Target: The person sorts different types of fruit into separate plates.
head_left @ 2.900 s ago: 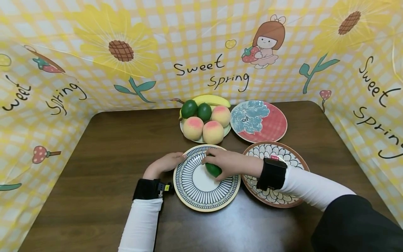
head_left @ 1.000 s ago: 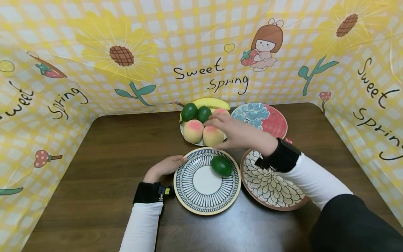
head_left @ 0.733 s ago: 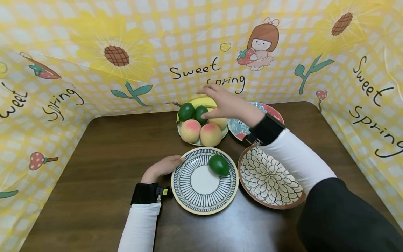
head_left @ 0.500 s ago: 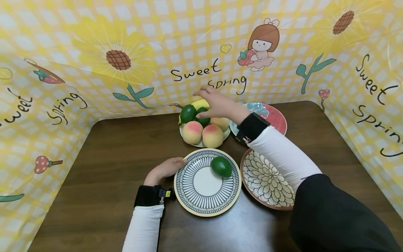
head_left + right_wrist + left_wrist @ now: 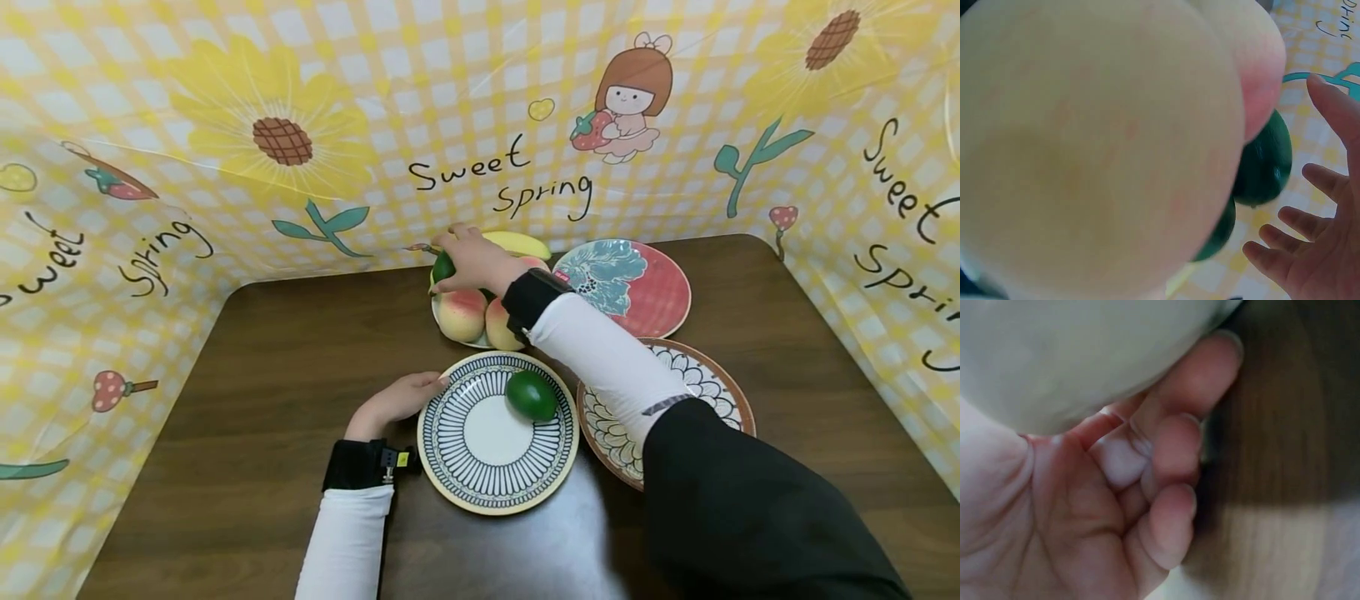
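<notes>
My left hand (image 5: 401, 396) grips the left rim of a blue-and-white patterned plate (image 5: 450, 467); in the left wrist view its fingers (image 5: 1175, 447) curl under the plate's pale underside (image 5: 1085, 356). Towards the upper right of that plate lies a green avocado (image 5: 531, 396). At the back, my right hand (image 5: 476, 260) reaches over a plate of fruit, beside another avocado (image 5: 443, 267). The right wrist view shows its fingers spread apart, with nothing between them, near two avocados (image 5: 1265, 159). A peach (image 5: 1097, 144) fills much of that view.
Around my right hand are a banana (image 5: 517, 243) and several peaches (image 5: 461, 315). A red plate with a blue flower (image 5: 660, 292) stands at the back right. My right sleeve crosses a brown-rimmed petal plate (image 5: 738, 400). Behind the table hangs a yellow checked cloth (image 5: 450, 100).
My right hand has let go of the avocado on the patterned plate, then moved away and leftward over the fruit plate. My left hand stays at the rim.
</notes>
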A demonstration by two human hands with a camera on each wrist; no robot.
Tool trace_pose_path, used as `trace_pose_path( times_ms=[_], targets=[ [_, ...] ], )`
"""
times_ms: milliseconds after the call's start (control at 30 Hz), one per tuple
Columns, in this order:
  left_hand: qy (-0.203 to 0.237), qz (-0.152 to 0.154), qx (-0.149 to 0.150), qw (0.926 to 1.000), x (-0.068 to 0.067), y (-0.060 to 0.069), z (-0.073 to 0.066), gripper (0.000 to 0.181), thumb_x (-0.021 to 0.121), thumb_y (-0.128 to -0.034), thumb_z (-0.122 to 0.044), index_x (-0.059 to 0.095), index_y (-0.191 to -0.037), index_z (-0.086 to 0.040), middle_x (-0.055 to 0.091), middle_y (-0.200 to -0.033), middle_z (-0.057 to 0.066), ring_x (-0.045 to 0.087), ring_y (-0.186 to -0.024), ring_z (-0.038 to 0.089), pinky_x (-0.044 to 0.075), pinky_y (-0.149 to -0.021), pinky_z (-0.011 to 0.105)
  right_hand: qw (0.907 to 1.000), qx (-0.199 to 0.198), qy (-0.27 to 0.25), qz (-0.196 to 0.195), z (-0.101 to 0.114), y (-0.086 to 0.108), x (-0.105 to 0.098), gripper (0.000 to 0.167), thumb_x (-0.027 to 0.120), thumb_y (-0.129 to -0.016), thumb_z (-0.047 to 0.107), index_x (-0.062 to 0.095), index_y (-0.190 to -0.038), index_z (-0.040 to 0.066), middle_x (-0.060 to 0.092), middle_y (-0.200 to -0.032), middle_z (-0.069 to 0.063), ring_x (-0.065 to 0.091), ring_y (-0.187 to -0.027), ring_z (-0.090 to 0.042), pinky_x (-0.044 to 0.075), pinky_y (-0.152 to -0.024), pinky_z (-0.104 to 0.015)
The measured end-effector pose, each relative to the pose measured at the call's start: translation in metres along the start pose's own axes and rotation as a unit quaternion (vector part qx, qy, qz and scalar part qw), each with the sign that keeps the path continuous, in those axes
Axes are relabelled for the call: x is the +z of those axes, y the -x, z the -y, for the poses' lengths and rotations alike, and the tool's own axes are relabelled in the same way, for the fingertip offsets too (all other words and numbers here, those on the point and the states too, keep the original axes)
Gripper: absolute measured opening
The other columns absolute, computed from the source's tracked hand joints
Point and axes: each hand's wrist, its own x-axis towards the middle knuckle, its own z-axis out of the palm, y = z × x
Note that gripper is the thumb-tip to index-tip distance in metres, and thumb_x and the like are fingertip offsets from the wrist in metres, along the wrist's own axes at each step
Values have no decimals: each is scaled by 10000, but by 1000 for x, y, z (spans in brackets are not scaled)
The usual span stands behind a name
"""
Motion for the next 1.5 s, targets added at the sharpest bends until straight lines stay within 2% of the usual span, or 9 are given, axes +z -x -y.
trace_pose_path(
  times_ms=[267,467,567,700,800,1000,1267,1500],
  targets=[
    [109,23,-90,9999,0,2,1,425,377,-1117,-307,607,-1323,-14,694,-1029,94,623,-996,158,445,-1043,405,9987,382,236,-226,11,-16,14,808,712,-917,538,392,-1555,160,332,-1628,-142,287,-1521,-343,367,-1210,-466],
    [63,13,-44,10000,0,1,-1,420,372,-1118,-299,612,-1330,-27,699,-1037,87,616,-995,144,447,-1043,390,9981,566,207,-134,10,-23,26,784,734,-921,456,406,-1563,148,384,-1582,-166,356,-1464,-342,429,-1159,-461],
    [48,36,-43,10000,1,0,-2,432,366,-1119,-295,598,-1363,-25,700,-1091,106,618,-1068,187,441,-1089,433,9975,623,314,-146,9,-25,30,773,736,-923,428,414,-1559,128,432,-1513,-177,395,-1416,-337,462,-1126,-449],
    [13,57,-74,10000,0,0,-3,448,362,-1119,-298,580,-1398,-22,694,-1152,125,600,-1162,242,409,-1148,489,9974,634,292,-174,9,-26,31,785,757,-911,434,424,-1546,113,429,-1494,-177,383,-1399,-327,485,-1096,-433],
    [-18,91,-27,10000,-1,1,-3,455,356,-1121,-297,573,-1399,-10,691,-1160,131,601,-1162,241,413,-1145,494,9970,716,182,-224,11,-28,31,798,787,-887,440,444,-1529,114,400,-1495,-182,349,-1397,-326,525,-1039,-419],
    [181,107,-136,9997,0,1,-2,457,352,-1123,-300,568,-1411,-19,686,-1176,125,597,-1155,230,405,-1152,484,9946,990,74,-287,16,-30,34,821,833,-850,431,461,-1516,126,364,-1496,-180,312,-1383,-320,560,-962,-384],
    [220,136,-160,9995,1,-1,-2,446,351,-1123,-299,579,-1395,-29,677,-1197,124,579,-1193,240,398,-1158,485,9945,993,144,-289,18,-30,35,800,812,-885,355,423,-1537,101,367,-1505,-207,330,-1383,-338,547,-986,-379],
    [189,112,-200,9996,0,0,-2,439,354,-1121,-295,587,-1375,-23,674,-1172,125,578,-1194,248,400,-1153,481,9948,932,124,-383,17,-31,37,775,814,-884,355,442,-1514,99,402,-1479,-201,346,-1375,-337,557,-974,-400]
  ],
)
